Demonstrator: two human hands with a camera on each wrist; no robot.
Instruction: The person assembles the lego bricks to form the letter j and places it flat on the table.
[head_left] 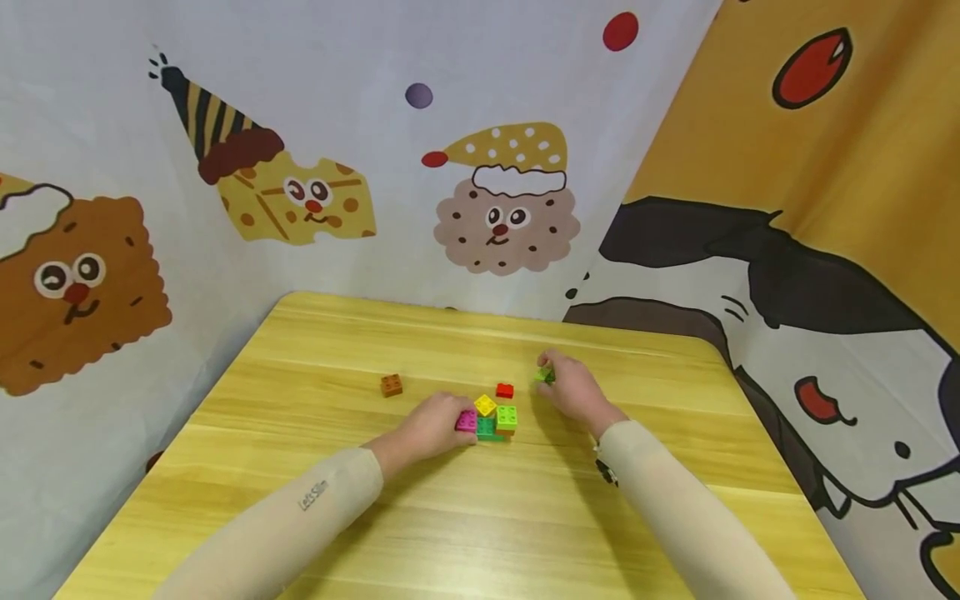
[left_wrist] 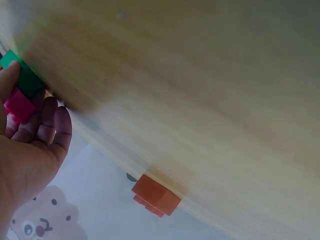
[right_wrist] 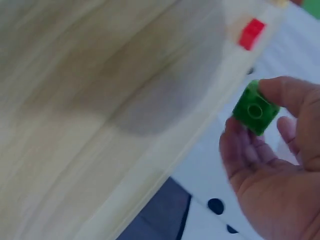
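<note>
My left hand (head_left: 433,427) grips the left end of a small cluster of building blocks on the table. A pink block (head_left: 467,421) and a dark green block (head_left: 486,427) form that end, and the left wrist view shows the thumb against them. A yellow block (head_left: 486,405) sits turned at an angle. At the cluster's right end, a lime green block (head_left: 507,414) rests above an orange one (head_left: 507,432). Farther right, my right hand (head_left: 577,389) pinches a loose green block (right_wrist: 255,108) between thumb and fingers, its hollow underside facing the right wrist camera.
A red block (head_left: 505,390) lies just behind the cluster. Off to the left is a brown-orange block (head_left: 391,385). All of this is on a wooden table (head_left: 420,525), backed by a cartoon-printed curtain (head_left: 360,92).
</note>
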